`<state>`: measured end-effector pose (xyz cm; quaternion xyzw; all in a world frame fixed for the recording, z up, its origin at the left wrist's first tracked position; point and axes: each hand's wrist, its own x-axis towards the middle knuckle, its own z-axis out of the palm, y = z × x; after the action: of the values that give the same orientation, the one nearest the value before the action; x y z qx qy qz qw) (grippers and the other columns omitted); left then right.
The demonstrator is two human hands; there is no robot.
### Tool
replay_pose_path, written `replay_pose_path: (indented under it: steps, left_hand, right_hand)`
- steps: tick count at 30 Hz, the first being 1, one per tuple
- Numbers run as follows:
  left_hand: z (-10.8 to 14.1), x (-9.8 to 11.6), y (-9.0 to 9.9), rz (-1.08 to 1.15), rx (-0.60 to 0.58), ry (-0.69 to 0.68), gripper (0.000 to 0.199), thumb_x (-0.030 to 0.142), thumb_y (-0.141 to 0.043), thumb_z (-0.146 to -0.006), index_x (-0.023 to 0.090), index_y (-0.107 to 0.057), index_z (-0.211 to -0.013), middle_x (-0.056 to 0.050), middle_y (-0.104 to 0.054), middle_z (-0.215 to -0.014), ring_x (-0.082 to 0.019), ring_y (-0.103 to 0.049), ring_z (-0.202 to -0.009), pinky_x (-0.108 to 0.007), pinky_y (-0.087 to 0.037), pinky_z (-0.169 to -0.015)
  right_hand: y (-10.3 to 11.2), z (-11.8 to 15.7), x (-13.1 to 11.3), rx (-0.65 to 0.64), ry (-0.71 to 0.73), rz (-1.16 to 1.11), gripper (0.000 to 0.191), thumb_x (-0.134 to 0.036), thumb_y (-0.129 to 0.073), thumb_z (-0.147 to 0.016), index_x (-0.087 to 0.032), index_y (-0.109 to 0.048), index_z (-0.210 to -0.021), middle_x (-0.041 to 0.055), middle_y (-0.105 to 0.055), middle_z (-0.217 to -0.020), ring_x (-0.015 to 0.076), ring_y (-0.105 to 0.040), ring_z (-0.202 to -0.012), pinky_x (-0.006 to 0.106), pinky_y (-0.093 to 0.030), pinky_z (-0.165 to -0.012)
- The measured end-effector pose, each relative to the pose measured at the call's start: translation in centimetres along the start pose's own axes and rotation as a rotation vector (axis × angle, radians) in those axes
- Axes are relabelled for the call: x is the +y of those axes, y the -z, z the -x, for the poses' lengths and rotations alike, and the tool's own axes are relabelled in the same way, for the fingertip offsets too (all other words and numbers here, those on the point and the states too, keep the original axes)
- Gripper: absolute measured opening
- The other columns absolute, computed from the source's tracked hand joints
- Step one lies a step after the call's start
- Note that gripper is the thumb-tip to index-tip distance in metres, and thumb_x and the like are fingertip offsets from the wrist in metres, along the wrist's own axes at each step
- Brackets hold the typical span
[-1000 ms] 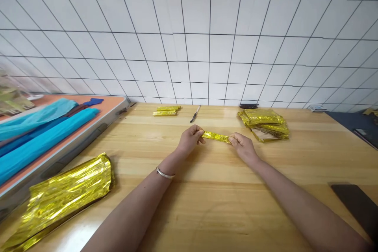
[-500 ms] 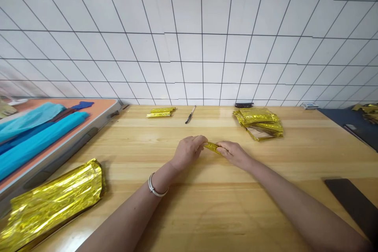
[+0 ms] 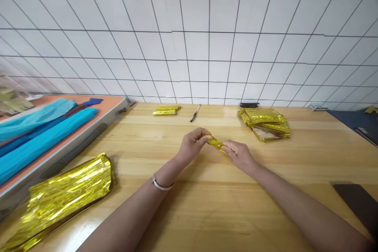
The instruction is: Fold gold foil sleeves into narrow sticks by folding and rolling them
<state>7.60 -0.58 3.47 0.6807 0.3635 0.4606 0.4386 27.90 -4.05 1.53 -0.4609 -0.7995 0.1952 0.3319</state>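
A narrow folded strip of gold foil paper (image 3: pixel 217 143) is stretched between my two hands above the middle of the wooden table. My left hand (image 3: pixel 194 143), below a silver bracelet, pinches its left end between thumb and fingers. At the other end my right hand (image 3: pixel 239 155) grips it, thumb on top. Fingers hide both tips of the strip. Beyond my hands lie folded gold strips (image 3: pixel 166 110) and a pen (image 3: pixel 195 113). To the right is a fanned stack of gold foil paper (image 3: pixel 267 123).
A larger gold foil bundle (image 3: pixel 72 193) lies at the left front. Left of the table, blue rolls (image 3: pixel 53 136) rest on an orange-topped surface (image 3: pixel 113 102). A dark flat object (image 3: pixel 356 201) is at the right, and a black object (image 3: pixel 249 105) sits by the tiled wall (image 3: pixel 195 47).
The view has shifted a little, so things appear farther right. My left fingers have changed their hold, with the thumb now on the strip, and the strip tilts more steeply.
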Motion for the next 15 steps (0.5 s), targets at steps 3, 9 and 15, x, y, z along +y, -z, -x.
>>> replay_pose_path:
  steps: [3,9,15]
  left_hand:
    - [0.4,-0.1,-1.4,0.472,-0.051,0.164,0.033,0.034,-0.063,-0.077,0.015,-0.058,-0.103,-0.007,-0.065,-0.099,-0.017,-0.060,-0.091,-0.031,-0.044,-0.085]
    - [1.0,0.1,-3.6,0.844,-0.082,0.255,0.035,0.039,-0.058,-0.082,0.014,-0.059,-0.106,-0.012,-0.061,-0.113,-0.022,-0.055,-0.109,-0.036,-0.038,-0.096]
    - [0.6,0.1,-3.7,0.904,0.067,0.280,0.030,0.039,-0.061,-0.080,0.013,-0.060,-0.097,-0.011,-0.066,-0.100,-0.023,-0.059,-0.104,-0.038,-0.040,-0.094]
  right_hand:
    - [-0.2,0.0,-0.1,0.046,-0.068,-0.074,0.030,-0.038,-0.037,-0.091,-0.020,-0.054,-0.074,-0.0014,-0.055,-0.065,0.0128,-0.051,-0.061,0.022,-0.037,-0.058]
    - [-0.8,0.0,0.0,0.061,-0.111,-0.134,0.031,-0.039,-0.037,-0.091,-0.020,-0.054,-0.074,-0.0019,-0.057,-0.065,0.0130,-0.053,-0.062,0.023,-0.039,-0.060]
    - [-1.6,-0.2,-0.7,0.058,-0.103,-0.124,0.030,-0.039,-0.038,-0.091,-0.020,-0.053,-0.073,-0.0022,-0.054,-0.063,0.0127,-0.050,-0.060,0.023,-0.038,-0.058]
